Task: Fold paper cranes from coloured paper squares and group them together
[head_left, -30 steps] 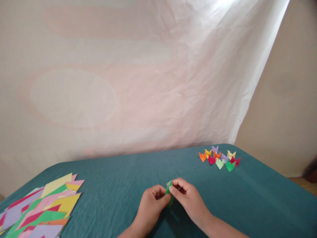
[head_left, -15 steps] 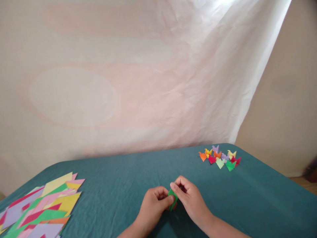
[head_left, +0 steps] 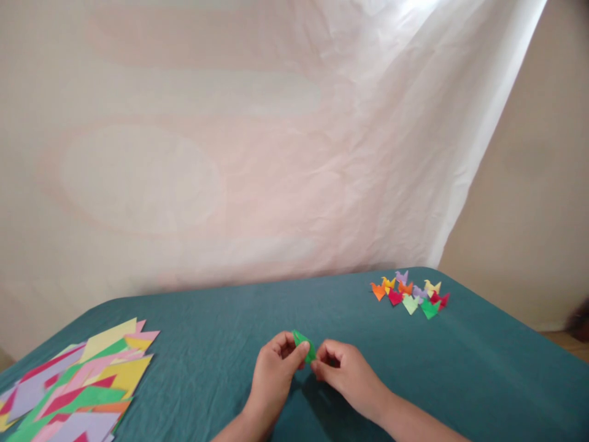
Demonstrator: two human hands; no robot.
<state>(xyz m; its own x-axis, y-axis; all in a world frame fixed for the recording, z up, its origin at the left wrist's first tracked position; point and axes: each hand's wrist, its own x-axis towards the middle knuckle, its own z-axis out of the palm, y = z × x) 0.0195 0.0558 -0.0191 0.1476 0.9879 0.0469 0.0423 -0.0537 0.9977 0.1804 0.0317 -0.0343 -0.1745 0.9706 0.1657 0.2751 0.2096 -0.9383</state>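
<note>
Both hands meet over the near middle of the teal tablecloth (head_left: 207, 344). My left hand (head_left: 276, 374) pinches a small folded green paper piece (head_left: 304, 344) between thumb and fingers. My right hand (head_left: 343, 371) pinches the same piece from the right, fingers curled tight. Most of the green paper is hidden by the fingertips.
A fanned pile of coloured paper sheets (head_left: 78, 387) lies at the near left. Several small folded paper figures (head_left: 411, 294) in mixed colours sit in a cluster at the far right. A creased white sheet (head_left: 257, 135) hangs behind the table, with a beige wall (head_left: 538, 184) to its right.
The green piece has turned from upright to lying flatter and shifted a little left. My right hand slid down and off its top to grip its right end.
</note>
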